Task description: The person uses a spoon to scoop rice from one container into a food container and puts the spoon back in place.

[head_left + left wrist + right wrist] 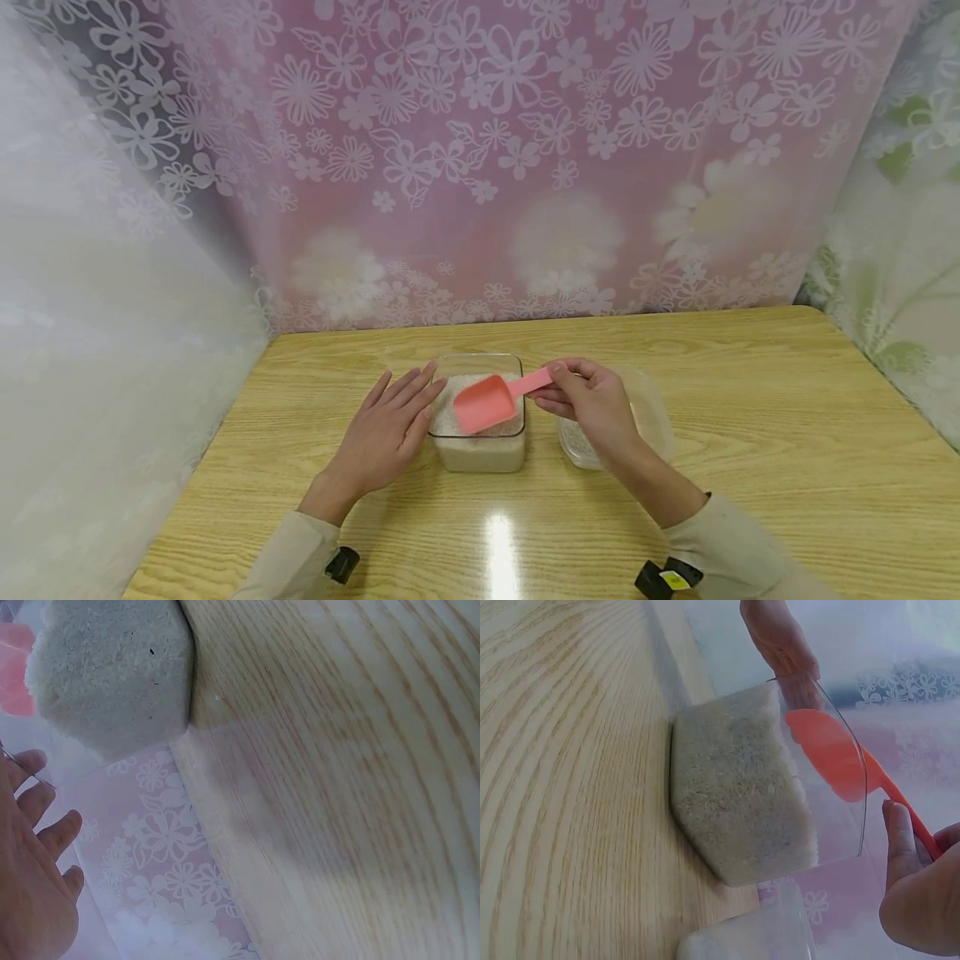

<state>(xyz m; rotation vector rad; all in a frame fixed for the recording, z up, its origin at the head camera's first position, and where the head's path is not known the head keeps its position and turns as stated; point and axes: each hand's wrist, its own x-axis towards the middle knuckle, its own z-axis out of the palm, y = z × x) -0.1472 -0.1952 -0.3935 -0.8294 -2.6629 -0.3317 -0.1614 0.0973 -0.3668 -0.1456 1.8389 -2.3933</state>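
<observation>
A clear container (480, 456) of white rice (731, 787) stands on the table. My right hand (600, 408) grips the handle of a pink scoop (486, 405), thumb on top. The scoop's bowl lies inside the container's rim, over the rice; no rice shows in it. In the right wrist view the bowl shows through the clear wall, above the rice surface. My left hand (386, 433) has its fingers extended, fingertips at the container's left rim. The left wrist view shows those fingers (58, 836) beside the clear wall.
A second, lower translucent container (652, 417) with some rice in it stands to the right, partly hidden by my right hand and wrist. The wooden table (750, 392) ends at a flowered pink curtain (465, 208). Pale curtains hang at both sides.
</observation>
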